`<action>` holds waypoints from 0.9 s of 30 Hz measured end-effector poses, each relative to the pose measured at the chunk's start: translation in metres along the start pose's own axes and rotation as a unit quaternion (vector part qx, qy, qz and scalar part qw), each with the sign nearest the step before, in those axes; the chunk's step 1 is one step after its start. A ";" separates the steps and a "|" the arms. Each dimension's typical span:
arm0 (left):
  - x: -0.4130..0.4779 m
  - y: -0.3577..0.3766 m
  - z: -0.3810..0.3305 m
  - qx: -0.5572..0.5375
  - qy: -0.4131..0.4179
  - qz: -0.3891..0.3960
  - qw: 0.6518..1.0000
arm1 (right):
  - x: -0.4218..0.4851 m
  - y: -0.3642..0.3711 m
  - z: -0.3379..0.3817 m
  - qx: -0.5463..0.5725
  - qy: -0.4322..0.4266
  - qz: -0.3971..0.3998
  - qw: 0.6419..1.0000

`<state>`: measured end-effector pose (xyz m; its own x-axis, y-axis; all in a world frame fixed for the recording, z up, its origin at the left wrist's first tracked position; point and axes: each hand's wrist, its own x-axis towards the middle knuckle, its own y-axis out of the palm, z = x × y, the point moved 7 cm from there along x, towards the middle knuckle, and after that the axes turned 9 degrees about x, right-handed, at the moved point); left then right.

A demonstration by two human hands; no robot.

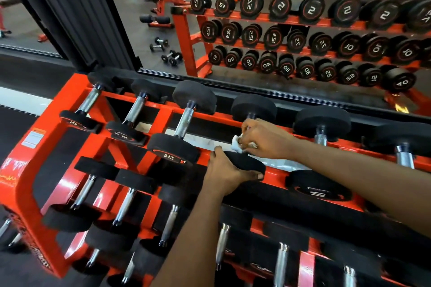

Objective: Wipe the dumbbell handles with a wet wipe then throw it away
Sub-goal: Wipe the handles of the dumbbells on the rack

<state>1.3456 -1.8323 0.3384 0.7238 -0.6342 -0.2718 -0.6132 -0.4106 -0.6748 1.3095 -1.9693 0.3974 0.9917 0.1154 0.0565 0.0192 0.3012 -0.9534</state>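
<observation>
On the rack (28, 165), steady the dumbbell (254, 107) with your left hand (224, 172) curled over its near head. Just beyond, your right hand (263, 137) pinches the wipe (236, 143) round the hidden handle; twist while rubbing its whole length.

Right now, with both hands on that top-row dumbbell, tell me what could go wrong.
1. The left hand grips the near head of the dumbbell, fingers curled over its edge close to the rack rail. If the weight shifts, they could get pinched.
2. The wet wipe is bunched small in the right hand, and the handle is hidden beneath them, so parts of it may get missed.
</observation>
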 end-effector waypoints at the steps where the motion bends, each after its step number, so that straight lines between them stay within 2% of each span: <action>1: 0.000 0.000 0.001 0.000 -0.002 0.000 1.000 | 0.004 -0.001 0.000 0.011 -0.003 0.018 1.000; 5: -0.002 0.000 0.000 0.004 -0.001 0.002 1.000 | 0.015 0.015 0.013 -0.075 -0.052 0.062 0.994; 8: -0.001 0.000 -0.003 0.010 0.002 0.001 1.000 | 0.016 0.021 0.003 -0.123 -0.025 0.065 0.990; 12: -0.002 0.000 -0.003 0.012 0.002 0.003 1.000 | 0.023 0.010 -0.007 -0.120 0.053 0.016 0.991; 16: -0.002 0.000 -0.002 0.013 0.000 0.006 1.000 | 0.021 0.020 0.010 -0.072 0.001 0.081 0.994; 20: -0.001 -0.001 -0.001 0.010 -0.001 0.006 1.000 | 0.030 -0.009 -0.026 -0.028 0.123 -0.001 0.992; 21: -0.001 0.000 -0.001 0.007 -0.002 0.007 1.000 | 0.030 -0.007 -0.022 -0.030 0.118 -0.004 0.993; 24: 0.000 0.001 -0.001 0.002 -0.009 0.011 1.000 | 0.027 0.015 0.007 -0.046 0.032 0.093 0.994; 25: 0.001 0.001 0.000 0.001 -0.011 0.011 1.000 | 0.028 0.012 0.004 -0.036 0.035 0.091 0.995; 27: 0.000 0.000 0.001 0.001 -0.011 0.011 1.000 | 0.031 -0.006 -0.021 -0.013 0.109 0.019 0.994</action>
<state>1.3459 -1.8319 0.3381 0.7174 -0.6278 -0.3020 -0.6281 -0.3954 -0.6702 1.3431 -1.9875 0.3985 0.9958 -0.0814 -0.0426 -0.0185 0.2765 -0.9608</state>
